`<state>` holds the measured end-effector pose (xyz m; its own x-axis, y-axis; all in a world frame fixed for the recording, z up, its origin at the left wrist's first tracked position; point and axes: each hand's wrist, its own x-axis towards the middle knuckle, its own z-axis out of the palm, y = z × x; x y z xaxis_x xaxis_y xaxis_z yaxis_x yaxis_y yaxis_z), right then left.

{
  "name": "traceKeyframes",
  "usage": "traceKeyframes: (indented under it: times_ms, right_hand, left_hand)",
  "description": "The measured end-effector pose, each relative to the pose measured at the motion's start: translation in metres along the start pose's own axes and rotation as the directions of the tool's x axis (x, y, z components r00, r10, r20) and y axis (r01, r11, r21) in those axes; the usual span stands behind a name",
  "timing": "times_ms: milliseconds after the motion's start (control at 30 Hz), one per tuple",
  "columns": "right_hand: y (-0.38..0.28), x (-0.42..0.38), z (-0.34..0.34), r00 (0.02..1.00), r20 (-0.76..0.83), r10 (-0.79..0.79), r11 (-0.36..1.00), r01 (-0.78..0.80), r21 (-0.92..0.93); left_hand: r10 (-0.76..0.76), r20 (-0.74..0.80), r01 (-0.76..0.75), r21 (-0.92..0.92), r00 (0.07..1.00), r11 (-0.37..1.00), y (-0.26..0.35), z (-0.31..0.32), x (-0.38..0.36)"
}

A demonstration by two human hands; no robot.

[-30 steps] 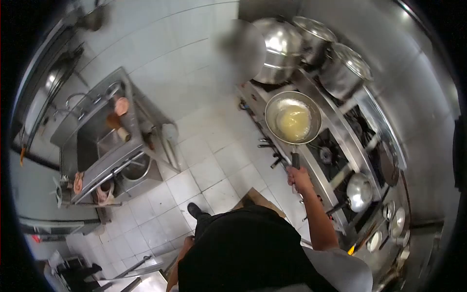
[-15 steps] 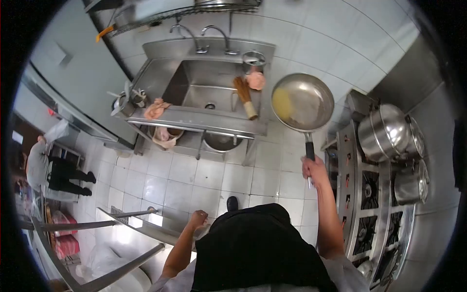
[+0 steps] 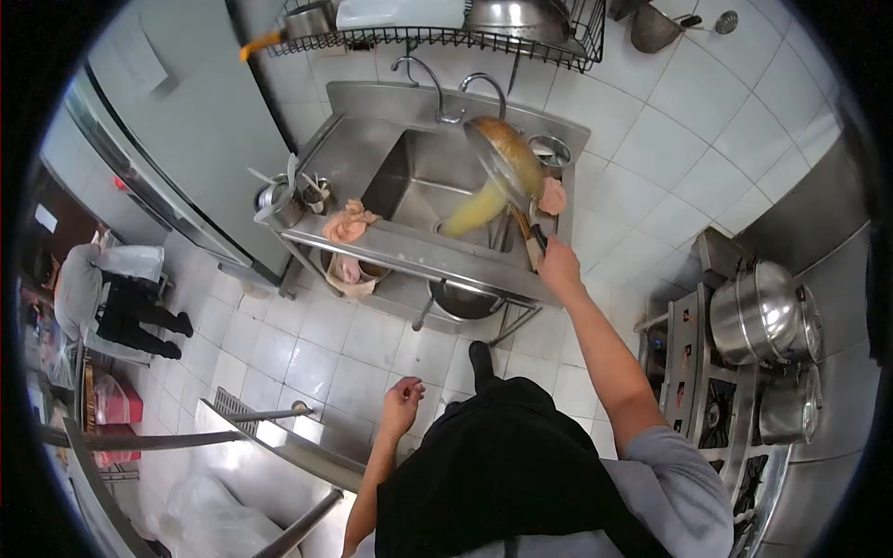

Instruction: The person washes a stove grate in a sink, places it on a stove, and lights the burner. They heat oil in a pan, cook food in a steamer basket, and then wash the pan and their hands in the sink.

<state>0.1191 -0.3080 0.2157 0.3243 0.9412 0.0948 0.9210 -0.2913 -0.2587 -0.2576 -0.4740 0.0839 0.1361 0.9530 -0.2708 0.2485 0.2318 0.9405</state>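
My right hand is closed on the black handle of a metal frying pan. The pan is tipped on its side over the sink basin, its browned underside turned up and to the right. Yellowish liquid streams from its lower edge into the basin. Partly hidden behind the pan handle is a bamboo brush at the sink's right side. My left hand hangs in front of my apron, fingers loosely curled and apart, holding nothing I can see.
Two faucets rise behind the basin. Pink cloths lie on the sink rim, near utensil pots. A stove with large steel pots stands right. Metal rails are lower left. Another person stands far left.
My right hand has carried the frying pan left and forward over the sink and tipped it; the liquid now pours out. I have moved closer to the sink, and my left hand has shifted slightly right.
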Motion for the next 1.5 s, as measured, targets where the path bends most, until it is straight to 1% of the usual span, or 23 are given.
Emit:
traceKeyframes:
  times_ms: [133, 200, 267, 333, 400, 467, 533, 567, 633, 667, 767, 833, 867, 900, 933, 1033, 1100, 1167, 1233, 1300, 1333, 1400, 1500]
  right_hand:
    - [-0.01, 0.012, 0.02, 0.997, 0.078, 0.009, 0.998, -0.014, 0.065]
    - [-0.011, 0.022, 0.047, 0.998, 0.001, -0.07, 0.968, 0.068, 0.242]
    - [-0.021, 0.033, 0.048, 0.974, 0.225, -0.025, 0.955, -0.044, 0.295]
    - [-0.01, 0.051, 0.094, 0.947, 0.316, -0.053, 0.785, -0.156, 0.599]
    - [-0.018, 0.05, 0.069, 0.838, 0.527, -0.141, 0.654, -0.321, 0.685]
    - [-0.01, 0.058, 0.108, 0.848, 0.466, -0.252, 0.502, -0.297, 0.813]
    - [-0.013, 0.066, 0.113, 0.693, 0.679, -0.242, 0.362, -0.585, 0.726]
    - [-0.011, 0.07, 0.119, 0.65, 0.705, -0.285, 0.398, -0.589, 0.704]
    - [-0.017, 0.069, 0.119, 0.622, 0.724, -0.299, 0.226, -0.691, 0.687]
    - [-0.019, 0.071, 0.101, 0.627, 0.732, -0.267, 0.307, -0.664, 0.681]
    - [-0.015, 0.074, 0.101, 0.58, 0.742, -0.337, 0.236, -0.711, 0.663]
    - [-0.011, 0.08, 0.101, 0.563, 0.751, -0.345, 0.216, -0.731, 0.647]
    - [-0.009, 0.081, 0.101, 0.544, 0.761, -0.354, 0.188, -0.756, 0.627]
    - [-0.006, 0.085, 0.108, 0.527, 0.771, -0.358, 0.199, -0.764, 0.614]
    - [-0.003, 0.091, 0.121, 0.544, 0.769, -0.336, 0.219, -0.749, 0.625]
    - [-0.005, 0.114, 0.122, 0.562, 0.752, -0.343, 0.287, -0.7, 0.654]
    - [-0.015, 0.127, 0.128, 0.571, 0.731, -0.373, 0.32, -0.661, 0.679]
    - [-0.028, 0.143, 0.146, 0.58, 0.76, -0.295, 0.317, -0.69, 0.65]
    - [-0.043, 0.147, 0.145, 0.571, 0.76, -0.31, 0.345, -0.677, 0.65]
    - [-0.06, 0.138, 0.151, 0.723, 0.652, -0.228, 0.385, -0.548, 0.742]
    - [-0.069, 0.13, 0.153, 0.722, 0.655, -0.222, 0.388, -0.551, 0.739]
    - [-0.085, 0.115, 0.158, 0.932, 0.342, -0.123, 0.633, -0.192, 0.75]
    - [-0.095, 0.102, 0.146, 0.906, 0.366, -0.213, 0.657, -0.144, 0.74]
  left_hand:
    - [0.168, -0.003, -0.168, -0.034, 0.986, 0.985, 0.114, 0.008, 0.032]
    - [0.423, 0.01, -0.422, 0.097, 0.906, 0.902, 0.179, 0.016, 0.059]
    - [0.516, 0.171, -0.539, 0.144, 0.839, 0.83, 0.245, 0.028, 0.091]
    - [0.672, 0.257, -0.718, 0.197, 0.695, 0.668, 0.289, 0.054, 0.143]
    - [0.64, 0.379, -0.732, 0.183, 0.669, 0.657, 0.329, 0.086, 0.201]
    - [0.6, 0.416, -0.713, 0.206, 0.683, 0.67, 0.353, 0.124, 0.271]
    - [0.533, 0.453, -0.676, 0.25, 0.715, 0.694, 0.371, 0.162, 0.338]
    - [0.536, 0.453, -0.679, 0.252, 0.713, 0.689, 0.374, 0.179, 0.374]
    - [0.447, 0.459, -0.622, 0.366, 0.768, 0.692, 0.367, 0.213, 0.445]
    - [0.451, 0.462, -0.626, 0.36, 0.764, 0.692, 0.361, 0.226, 0.479]
    - [0.42, 0.469, -0.621, 0.462, 0.777, 0.633, 0.335, 0.256, 0.559]
    - [0.569, 0.386, -0.679, 0.536, 0.726, 0.502, 0.32, 0.261, 0.587]
    - [0.561, 0.375, -0.666, 0.539, 0.738, 0.516, 0.328, 0.253, 0.589]
    - [0.241, 0.571, -0.572, 0.52, 0.785, 0.634, 0.35, 0.236, 0.585]
    - [-0.098, 0.713, -0.444, 0.532, 0.694, 0.721, 0.366, 0.219, 0.576]
    - [-0.312, 0.595, -0.163, 0.61, 0.741, 0.775, 0.366, 0.172, 0.534]
    - [0.084, 0.388, -0.275, 0.47, 0.918, 0.839, 0.324, 0.131, 0.5]
    - [0.386, -0.009, -0.327, 0.514, 0.922, 0.793, 0.262, 0.101, 0.458]
    - [-0.045, -0.056, 0.061, 0.322, 0.997, 0.945, 0.198, 0.084, 0.42]
    - [-0.404, 0.243, 0.46, -0.25, 0.882, 0.852, 0.186, 0.083, 0.372]
    - [-0.406, 0.249, 0.463, -0.251, 0.879, 0.85, 0.18, 0.084, 0.364]
    - [-0.361, 0.532, 0.589, -0.356, 0.766, 0.726, 0.171, 0.087, 0.358]
    - [-0.268, 0.473, 0.47, -0.382, 0.839, 0.796, 0.161, 0.088, 0.356]
